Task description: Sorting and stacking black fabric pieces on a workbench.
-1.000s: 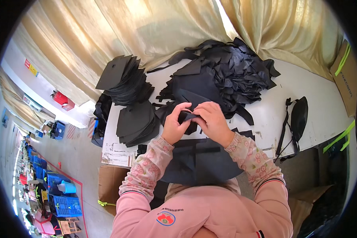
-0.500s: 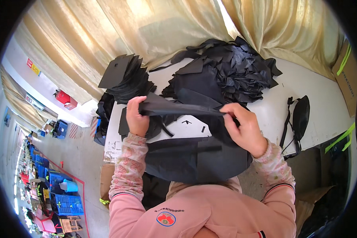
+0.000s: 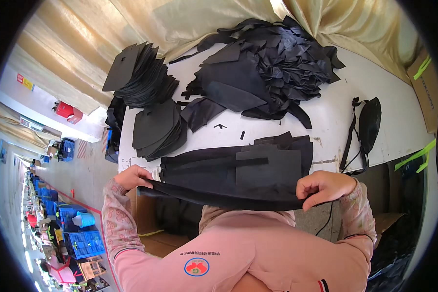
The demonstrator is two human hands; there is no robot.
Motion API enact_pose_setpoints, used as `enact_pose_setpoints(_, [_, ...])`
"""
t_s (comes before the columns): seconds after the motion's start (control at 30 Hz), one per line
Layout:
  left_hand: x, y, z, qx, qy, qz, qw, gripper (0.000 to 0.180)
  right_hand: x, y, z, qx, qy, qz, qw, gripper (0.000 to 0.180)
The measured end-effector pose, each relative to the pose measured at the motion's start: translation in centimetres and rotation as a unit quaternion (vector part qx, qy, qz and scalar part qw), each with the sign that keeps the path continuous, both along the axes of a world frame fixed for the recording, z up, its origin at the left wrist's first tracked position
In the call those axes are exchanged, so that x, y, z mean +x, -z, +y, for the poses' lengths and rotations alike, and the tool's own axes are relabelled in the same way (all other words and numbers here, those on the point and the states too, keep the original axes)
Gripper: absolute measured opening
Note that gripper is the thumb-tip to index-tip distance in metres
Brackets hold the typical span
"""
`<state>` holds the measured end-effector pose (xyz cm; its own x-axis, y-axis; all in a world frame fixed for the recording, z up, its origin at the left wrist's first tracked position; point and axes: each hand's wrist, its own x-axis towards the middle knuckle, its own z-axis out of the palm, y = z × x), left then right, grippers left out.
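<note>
Near the table's front edge, my left hand (image 3: 134, 177) pinches the left end of a long black fabric piece (image 3: 219, 195). At its other end my right hand (image 3: 324, 188) grips the near edge, fingers curled in. The edge hangs taut between both hands, just past the table. Behind it lie flat layers of black cloth (image 3: 199, 168). On these rests a stiff black panel (image 3: 272, 177) with a dark strip across its left part. A fanned stack of black panels (image 3: 158, 129) sits beyond my left hand.
A taller stack of black panels (image 3: 141, 78) stands farther left on the white table (image 3: 345, 126). A heap of crumpled black fabric (image 3: 282, 68) is at the back, before the curtain (image 3: 131, 19). A black strapped pouch (image 3: 370, 124) lies right; a cardboard box (image 3: 426, 92) stands beyond.
Both hands have come down toward me and spread apart, from holding folded black fabric above the table to gripping a fabric edge at its front. The fanned panel stack is now uncovered.
</note>
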<state>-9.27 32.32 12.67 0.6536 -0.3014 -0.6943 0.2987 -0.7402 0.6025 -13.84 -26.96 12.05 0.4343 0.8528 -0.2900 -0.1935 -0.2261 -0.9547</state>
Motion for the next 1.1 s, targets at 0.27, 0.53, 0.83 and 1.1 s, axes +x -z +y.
enact_pose_setpoints(0.27, [4.0, 8.9, -2.0, 0.064, 0.055, -0.053, 0.995, 0.029, 4.2, 9.1, 0.5, -0.168, 0.194, -0.285, 0.923, 0.023])
enact_pose_setpoints(0.53, [6.0, 14.6, -2.3, 0.080, 0.041, -0.081, 0.993, 0.022, 2.2, 10.4, 5.9, -0.224, 0.164, -0.615, 0.738, 0.060])
enact_pose_setpoints(0.83, [4.9, 13.8, 2.5, 0.134, -0.101, -0.066, 0.984, 0.029, 0.7, 14.0, 6.3, -0.237, 0.004, -0.605, 0.760, 0.080])
enact_pose_setpoints(1.1, [3.5, 2.8, -2.8, -0.046, -0.101, -0.067, 0.992, 0.029, 3.1, 7.3, 8.0, -0.186, 0.026, -0.599, 0.778, 0.062])
